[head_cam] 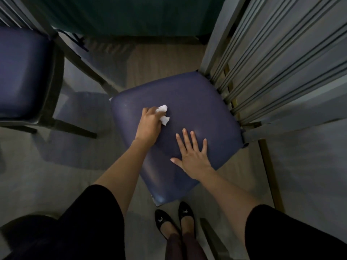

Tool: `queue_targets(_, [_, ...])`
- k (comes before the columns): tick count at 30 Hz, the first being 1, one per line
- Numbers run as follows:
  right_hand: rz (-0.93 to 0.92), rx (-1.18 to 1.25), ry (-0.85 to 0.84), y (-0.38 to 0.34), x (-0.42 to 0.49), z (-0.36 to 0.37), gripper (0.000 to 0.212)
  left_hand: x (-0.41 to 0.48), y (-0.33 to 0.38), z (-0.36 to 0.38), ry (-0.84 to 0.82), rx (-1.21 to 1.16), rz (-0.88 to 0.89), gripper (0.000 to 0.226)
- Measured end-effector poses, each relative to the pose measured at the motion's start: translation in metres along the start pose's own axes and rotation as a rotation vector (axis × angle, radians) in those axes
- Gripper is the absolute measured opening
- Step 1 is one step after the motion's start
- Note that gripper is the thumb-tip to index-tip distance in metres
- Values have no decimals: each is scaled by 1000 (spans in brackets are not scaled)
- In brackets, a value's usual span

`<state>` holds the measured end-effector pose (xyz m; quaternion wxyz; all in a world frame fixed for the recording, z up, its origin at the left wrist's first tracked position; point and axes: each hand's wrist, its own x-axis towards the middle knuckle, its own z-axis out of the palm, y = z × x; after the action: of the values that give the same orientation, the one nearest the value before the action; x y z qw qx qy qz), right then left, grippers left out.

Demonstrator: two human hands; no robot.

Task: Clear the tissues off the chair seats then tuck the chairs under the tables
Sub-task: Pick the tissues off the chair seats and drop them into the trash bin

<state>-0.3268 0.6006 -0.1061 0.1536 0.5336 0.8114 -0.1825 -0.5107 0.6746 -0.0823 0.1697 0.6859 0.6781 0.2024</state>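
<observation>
The chair seat (187,102) is a rounded square pad covered in smooth, slightly shiny navy vinyl, turned cornerwise to the viewer, with a scuffed pale spot at its left corner and another at its near corner. On it, toward the left side, lies a small white tissue (163,114), crumpled into a soft, wrinkled wad with ragged edges. The left hand (150,124) is over it with fingers curled down around the wad, pinching its near part while the rest pokes out past the fingertips. The right hand (191,154) lies flat on the seat nearer the viewer, fingers straight and spread, holding nothing. To the right rises the chair back (272,59), a row of grey slats with ridged faces in a grey frame, with some yellowish wood showing between them. At the left stands a second chair (24,72) with the same navy padded seat on a dark frame and dark legs, set apart from the first by a strip of floor (157,59) with a wood-grain look. A dark green cloth (131,15) hangs across the top. Below, black sleeves (90,222) and two black flat shoes (174,220) with small bows stand just short of the seat's near corner.
</observation>
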Motion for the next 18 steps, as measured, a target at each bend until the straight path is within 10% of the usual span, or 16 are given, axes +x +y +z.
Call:
queue_targets(9, [17, 15, -163, 0, 5, -15, 83, -17, 17, -25, 14, -821, -704, 9])
queue_targets(18, [91, 199, -468, -7, -9, -93, 84, -80, 36, -100, -45, -1221, -924, 29])
